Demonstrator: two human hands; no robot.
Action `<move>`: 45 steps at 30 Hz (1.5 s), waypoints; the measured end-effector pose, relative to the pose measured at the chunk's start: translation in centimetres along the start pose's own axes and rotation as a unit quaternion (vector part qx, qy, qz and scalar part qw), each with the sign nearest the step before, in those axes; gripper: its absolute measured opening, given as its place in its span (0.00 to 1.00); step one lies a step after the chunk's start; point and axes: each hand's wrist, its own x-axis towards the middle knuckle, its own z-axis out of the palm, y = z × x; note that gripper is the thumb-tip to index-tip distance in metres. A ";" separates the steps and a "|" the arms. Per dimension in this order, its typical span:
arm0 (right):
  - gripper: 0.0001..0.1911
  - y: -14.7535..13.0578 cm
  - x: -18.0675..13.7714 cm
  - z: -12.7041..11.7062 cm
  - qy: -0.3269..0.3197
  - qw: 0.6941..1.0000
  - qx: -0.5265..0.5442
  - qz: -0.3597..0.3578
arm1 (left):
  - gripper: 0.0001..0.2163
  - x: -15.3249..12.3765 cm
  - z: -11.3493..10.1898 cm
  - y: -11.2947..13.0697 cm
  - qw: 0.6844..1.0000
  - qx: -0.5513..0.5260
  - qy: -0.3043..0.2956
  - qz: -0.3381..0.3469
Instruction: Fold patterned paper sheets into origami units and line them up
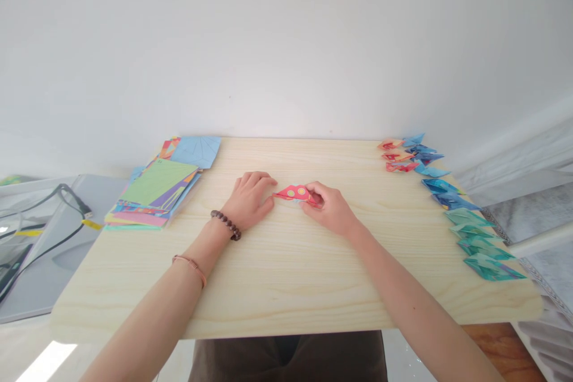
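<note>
A small red folded paper piece [293,192] with yellow and green dots lies low over the middle of the table, its pointed end facing left. My right hand [329,206] pinches its right end between thumb and fingers. Just left of the point rests my left hand [250,198], fingers stretched out and apart on the wood, holding nothing. Whether its fingertips touch the paper's tip I cannot tell. A beaded bracelet and a thin copper-coloured bangle are on the left wrist and forearm.
Coloured paper sheets [156,185] are stacked at the table's back left. Several folded paper pieces in red, blue and green [492,265] line the right edge. The pale wooden table [277,274] meets a white wall. Left of it, cables [67,197] lie on a grey surface.
</note>
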 end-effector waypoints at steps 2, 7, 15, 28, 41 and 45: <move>0.12 0.3 0.1 0.0 0.001 0.999 0.037 0.010 | 0.16 -0.1 0.2 0.7 1.000 0.020 -0.005 0.006; 0.23 0.8 0.3 -0.2 0.033 0.989 0.130 0.055 | 0.24 -0.7 0.5 2.4 0.999 0.026 -0.003 0.039; 0.20 0.9 0.6 -0.6 0.025 0.974 0.214 0.066 | 0.27 -2.1 1.1 3.8 0.997 0.038 0.023 0.056; 0.18 0.4 -0.2 0.1 -0.006 0.982 0.177 0.058 | 0.13 -1.8 1.4 3.4 0.993 -0.060 0.092 0.033; 0.16 0.1 1.0 -0.4 -0.013 0.979 0.188 0.075 | 0.18 1.0 0.0 1.7 0.917 -0.367 -0.140 -0.073; 0.15 -0.1 0.8 -0.4 -0.030 0.978 0.196 0.071 | 0.17 1.3 -0.8 1.8 0.878 -0.432 -0.202 -0.052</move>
